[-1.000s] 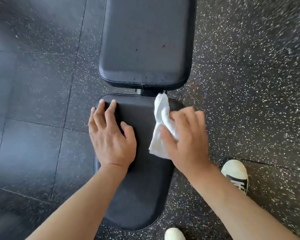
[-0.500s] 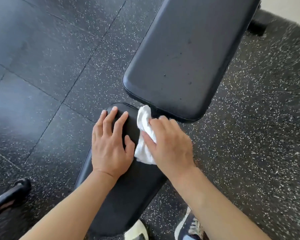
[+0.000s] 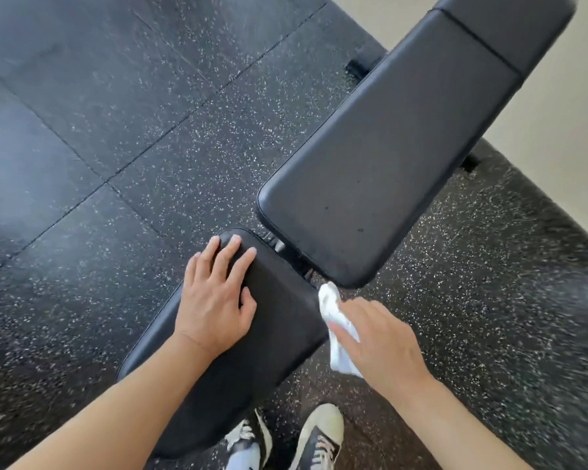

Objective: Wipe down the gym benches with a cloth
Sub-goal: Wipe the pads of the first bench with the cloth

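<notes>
Bright, even daylight with soft shadows; motion blur smears the right edge, and wide-angle distortion bends the corners.

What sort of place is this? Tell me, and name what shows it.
Most likely a gym. A black padded bench with a seat pad and a long back pad stands on speckled rubber floor tiles. The right hand holds a white cloth at the seat's edge; the left hand rests on it.

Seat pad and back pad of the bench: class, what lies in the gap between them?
In the head view, between the seat pad and the back pad a narrow gap shows part of the bench's metal hinge bracket; the white cloth touches its right end.
</notes>
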Demonstrator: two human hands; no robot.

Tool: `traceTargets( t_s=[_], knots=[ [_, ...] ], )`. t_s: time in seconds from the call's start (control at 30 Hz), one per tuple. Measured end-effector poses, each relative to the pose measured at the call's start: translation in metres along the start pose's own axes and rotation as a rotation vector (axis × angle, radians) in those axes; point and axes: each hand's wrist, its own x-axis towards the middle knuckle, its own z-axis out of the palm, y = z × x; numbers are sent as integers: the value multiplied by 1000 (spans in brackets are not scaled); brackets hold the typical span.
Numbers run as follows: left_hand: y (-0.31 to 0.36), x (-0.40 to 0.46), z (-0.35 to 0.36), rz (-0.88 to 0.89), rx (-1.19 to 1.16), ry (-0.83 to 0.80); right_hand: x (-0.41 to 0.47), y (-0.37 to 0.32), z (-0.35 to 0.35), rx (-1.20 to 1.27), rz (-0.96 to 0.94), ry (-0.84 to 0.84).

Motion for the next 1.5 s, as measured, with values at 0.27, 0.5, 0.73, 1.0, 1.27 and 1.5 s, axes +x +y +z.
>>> traceTargets(
  t_s=[0.27, 0.5, 0.73, 1.0, 1.27, 1.5],
  knots=[
    [8, 57, -14, -286, -177, 61, 68, 20, -17, -6, -16, 280],
    [8, 60, 6, -380, -147, 107, 187, -31, 19, -160, -286, 506],
    [11, 63, 2, -427, -110, 53, 259, -80, 8, -136, -355, 275],
    [15, 66, 1, -424, -76, 67, 109, 74, 4, -100, -595, 276],
    [14, 66, 3, -418, -70, 82, 160, 26, 16, -8, -472, 403],
    [14, 68, 3, -410, -82, 83, 253, -41, 5, 116, -364, 414]
  ],
)
